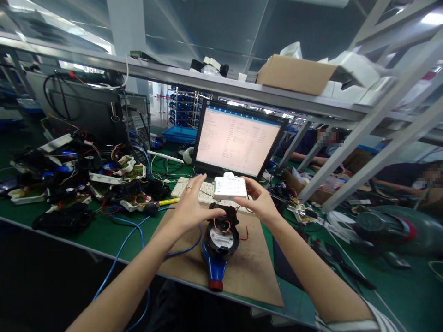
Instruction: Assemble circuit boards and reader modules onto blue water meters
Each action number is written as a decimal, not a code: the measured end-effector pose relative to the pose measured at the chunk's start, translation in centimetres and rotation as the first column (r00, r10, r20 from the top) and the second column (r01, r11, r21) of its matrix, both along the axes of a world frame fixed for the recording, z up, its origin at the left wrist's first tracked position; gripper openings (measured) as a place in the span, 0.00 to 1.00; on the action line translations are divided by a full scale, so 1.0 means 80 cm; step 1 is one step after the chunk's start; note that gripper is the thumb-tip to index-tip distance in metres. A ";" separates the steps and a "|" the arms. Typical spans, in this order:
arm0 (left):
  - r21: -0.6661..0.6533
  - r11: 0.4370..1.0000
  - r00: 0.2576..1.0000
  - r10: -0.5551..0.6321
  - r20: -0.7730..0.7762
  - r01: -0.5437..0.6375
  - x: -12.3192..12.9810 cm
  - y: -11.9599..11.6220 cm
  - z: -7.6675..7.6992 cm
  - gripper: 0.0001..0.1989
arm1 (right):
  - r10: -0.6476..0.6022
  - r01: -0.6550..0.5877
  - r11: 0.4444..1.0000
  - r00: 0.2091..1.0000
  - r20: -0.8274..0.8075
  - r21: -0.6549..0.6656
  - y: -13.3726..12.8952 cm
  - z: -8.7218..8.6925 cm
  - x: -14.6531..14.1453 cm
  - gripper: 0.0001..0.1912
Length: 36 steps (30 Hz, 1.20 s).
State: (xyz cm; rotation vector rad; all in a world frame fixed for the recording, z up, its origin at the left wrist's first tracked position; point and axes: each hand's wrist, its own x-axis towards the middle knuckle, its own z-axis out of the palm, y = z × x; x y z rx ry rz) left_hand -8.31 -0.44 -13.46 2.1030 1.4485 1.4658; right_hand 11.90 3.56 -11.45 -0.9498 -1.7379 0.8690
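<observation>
My right hand [262, 204] grips a white box-shaped module [230, 188] by its right side, thumb in front and fingers behind. The module is held above a blue water meter [216, 265] with a red end cap. The meter lies on a brown board [256, 267], its round dial [222, 239] facing up inside a black housing. Loose red and dark wires [244, 234] stick out around the housing. My left hand [194, 205] is open at the left, fingers stretched upward and apart from the module. Its thumb is close to the top of the black housing; whether they touch I cannot tell.
A monitor [238, 138] and keyboard [207, 190] stand behind. Wired circuit assemblies [121, 180] are heaped at the left, beside a blue cable [140, 230]. At right lie a power tool [384, 226] and hand tools [346, 267]. An overhead shelf holds a cardboard box [294, 74]. People sit beyond the frame.
</observation>
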 end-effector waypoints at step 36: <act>0.248 0.969 0.978 -0.066 0.200 0.015 0.054 0.008 0.007 0.38 | -0.207 0.183 0.977 0.938 0.277 0.109 -0.004 0.051 -0.018 0.25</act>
